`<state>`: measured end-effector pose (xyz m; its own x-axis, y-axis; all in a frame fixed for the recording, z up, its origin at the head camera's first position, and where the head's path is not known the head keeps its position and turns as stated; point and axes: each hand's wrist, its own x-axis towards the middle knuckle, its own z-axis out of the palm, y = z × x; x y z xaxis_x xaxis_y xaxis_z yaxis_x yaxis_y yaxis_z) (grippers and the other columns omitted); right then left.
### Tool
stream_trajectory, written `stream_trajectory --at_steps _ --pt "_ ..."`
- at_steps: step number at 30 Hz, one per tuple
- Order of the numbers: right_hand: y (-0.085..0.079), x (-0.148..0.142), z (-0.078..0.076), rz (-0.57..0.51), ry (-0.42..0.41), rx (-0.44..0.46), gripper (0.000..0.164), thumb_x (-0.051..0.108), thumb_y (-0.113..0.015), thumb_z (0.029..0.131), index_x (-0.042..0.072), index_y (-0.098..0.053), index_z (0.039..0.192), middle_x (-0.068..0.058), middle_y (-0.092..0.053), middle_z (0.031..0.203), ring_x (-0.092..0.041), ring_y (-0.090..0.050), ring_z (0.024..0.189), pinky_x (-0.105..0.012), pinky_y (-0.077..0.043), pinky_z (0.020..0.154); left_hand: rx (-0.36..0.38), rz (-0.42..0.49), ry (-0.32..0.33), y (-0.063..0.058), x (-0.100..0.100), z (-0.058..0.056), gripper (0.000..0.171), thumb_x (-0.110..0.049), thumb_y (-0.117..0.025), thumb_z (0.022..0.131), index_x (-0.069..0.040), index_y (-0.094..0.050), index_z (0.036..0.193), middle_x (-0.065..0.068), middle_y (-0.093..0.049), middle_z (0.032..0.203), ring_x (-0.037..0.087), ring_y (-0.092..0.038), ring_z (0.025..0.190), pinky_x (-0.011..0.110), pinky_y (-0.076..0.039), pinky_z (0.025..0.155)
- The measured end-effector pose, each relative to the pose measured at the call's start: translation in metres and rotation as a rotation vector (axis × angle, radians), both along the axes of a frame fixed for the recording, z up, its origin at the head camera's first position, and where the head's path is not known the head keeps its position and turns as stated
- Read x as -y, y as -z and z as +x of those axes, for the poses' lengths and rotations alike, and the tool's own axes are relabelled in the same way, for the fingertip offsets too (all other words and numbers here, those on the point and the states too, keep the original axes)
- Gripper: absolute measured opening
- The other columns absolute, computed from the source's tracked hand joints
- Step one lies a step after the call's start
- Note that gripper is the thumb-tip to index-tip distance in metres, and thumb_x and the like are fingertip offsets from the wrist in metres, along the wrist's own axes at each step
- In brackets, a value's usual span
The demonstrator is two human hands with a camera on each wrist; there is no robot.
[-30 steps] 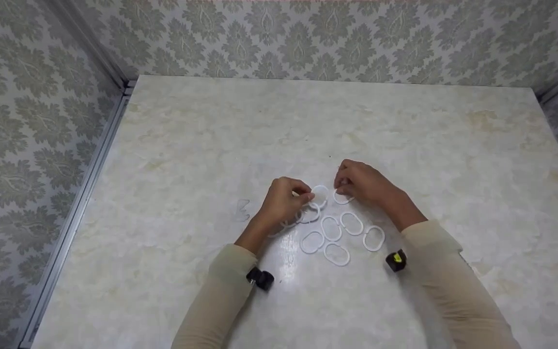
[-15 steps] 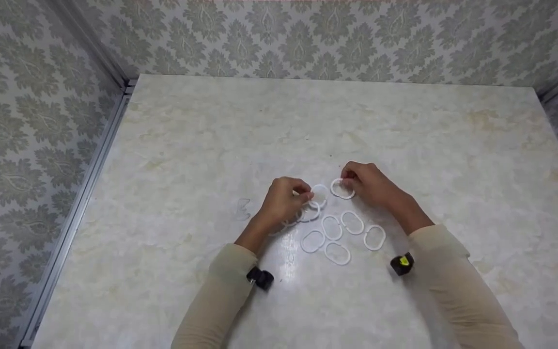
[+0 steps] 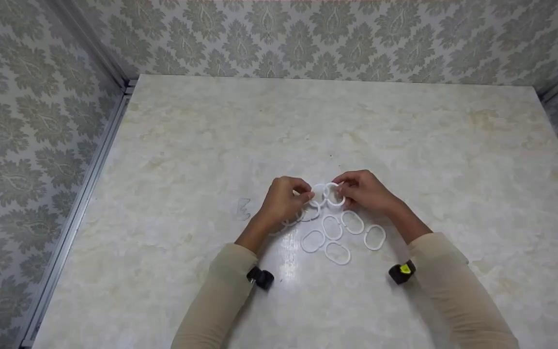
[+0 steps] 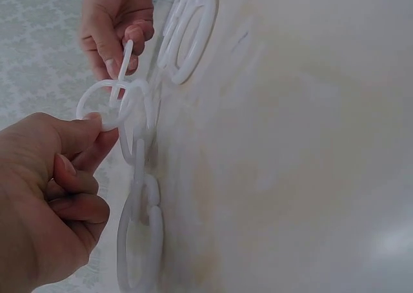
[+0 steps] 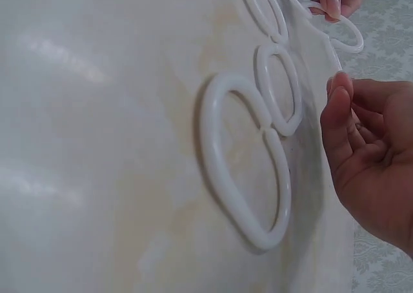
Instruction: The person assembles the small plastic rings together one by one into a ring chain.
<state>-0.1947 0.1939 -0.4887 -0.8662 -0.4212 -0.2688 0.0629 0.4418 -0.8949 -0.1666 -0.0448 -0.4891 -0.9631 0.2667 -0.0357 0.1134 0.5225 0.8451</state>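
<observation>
My left hand [image 3: 279,198] pinches a white plastic shower curtain ring [image 4: 80,104] between thumb and fingertips. From that ring a chain of linked rings [image 4: 121,248] runs down under the hand, partly hidden. My right hand [image 3: 367,193] pinches another ring [image 4: 127,53] by its far side. In the head view the two held rings overlap; the left wrist view shows the right one crossing the left one's rim. Whether it passes through the gap, I cannot tell. Several loose oval rings [image 5: 208,138], each with a small gap, lie flat on the table between the forearms.
The marbled table [image 3: 211,126] reaches back to a patterned wall [image 3: 298,43]. A thin clear piece with a jagged edge [image 3: 243,209] lies left of my left hand. Black wrist cameras [image 3: 261,278] sit on both sleeves. A metal rail [image 3: 75,218] runs along the left side.
My right hand lifts its ring and brings it left and slightly nearer, so that it now overlaps the ring in my left hand. The left hand stays in place.
</observation>
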Motion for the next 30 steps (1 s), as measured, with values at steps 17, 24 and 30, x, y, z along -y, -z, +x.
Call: stream_trajectory --at_steps 17,24,30 --pt "0.0058 0.0022 0.0012 -0.157 0.056 0.192 0.036 0.004 -0.053 0.101 -0.011 -0.056 0.134 0.006 -0.068 0.077 -0.001 -0.061 0.058 -0.016 -0.051 0.056 -0.044 -0.014 0.01 -0.0002 0.0019 -0.0002 0.009 -0.008 -0.072 0.093 -0.003 -0.079 0.091 0.01 -0.079 0.088 0.023 -0.072 0.09 0.037 -0.057 0.085" --pt "0.009 0.0056 0.0014 -0.204 0.066 0.226 0.037 0.005 -0.053 0.101 -0.009 -0.054 0.136 0.005 -0.069 0.078 -0.002 -0.06 0.06 -0.017 -0.052 0.059 -0.035 -0.028 0.005 -0.0004 -0.0007 -0.0012 0.009 -0.009 -0.073 0.092 -0.003 -0.079 0.09 0.009 -0.079 0.087 0.022 -0.071 0.089 0.036 -0.056 0.084" --pt "0.0074 0.006 0.0017 -0.232 0.077 0.226 0.029 0.004 -0.055 0.099 -0.005 -0.054 0.127 0.005 -0.069 0.076 -0.002 -0.06 0.06 -0.017 -0.052 0.059 -0.017 -0.051 0.004 0.0006 -0.0035 -0.001 0.009 -0.01 -0.073 0.092 -0.004 -0.079 0.092 0.008 -0.079 0.09 0.02 -0.071 0.09 0.035 -0.056 0.084"
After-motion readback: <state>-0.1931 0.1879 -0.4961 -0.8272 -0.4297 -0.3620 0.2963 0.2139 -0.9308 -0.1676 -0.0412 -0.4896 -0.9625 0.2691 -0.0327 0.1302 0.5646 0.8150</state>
